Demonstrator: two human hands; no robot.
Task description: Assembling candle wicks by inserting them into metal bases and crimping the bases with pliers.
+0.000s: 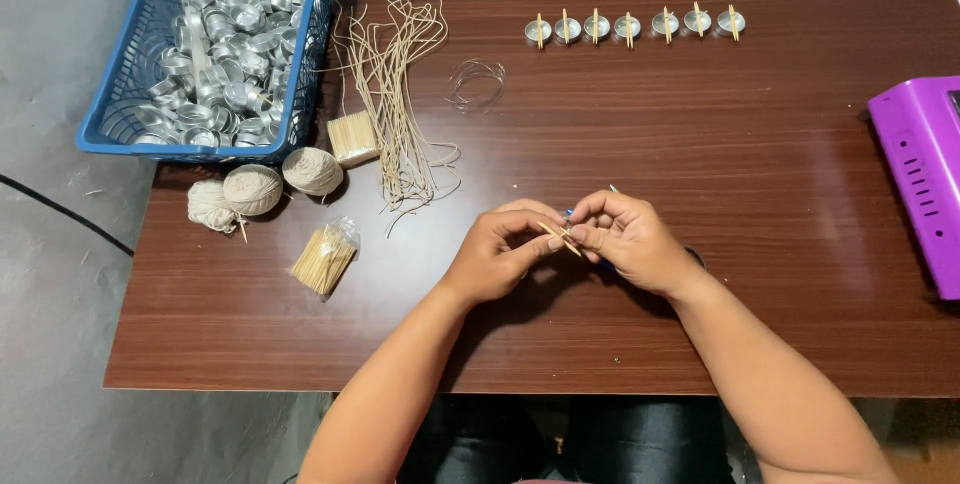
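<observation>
pinching a thin wooden stick (560, 237) between them, the left hand (497, 252) and right hand (632, 242) meet fingertip to fingertip above the brown table (700, 164) — a bag of sticks (325, 259) well to the left.

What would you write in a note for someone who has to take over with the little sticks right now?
Left hand and right hand: together at the table's middle, fingertips pinching a small wooden stick; something blue shows behind them, unclear what.
Done: seven small metal cups stand in a row at the far edge, each with a stick across its top.
Left: blue basket full of empty metal cups, far left.
Supplies: wick strands, three balls of twine, two stick bundles.
Purple machine at the right edge.
</observation>
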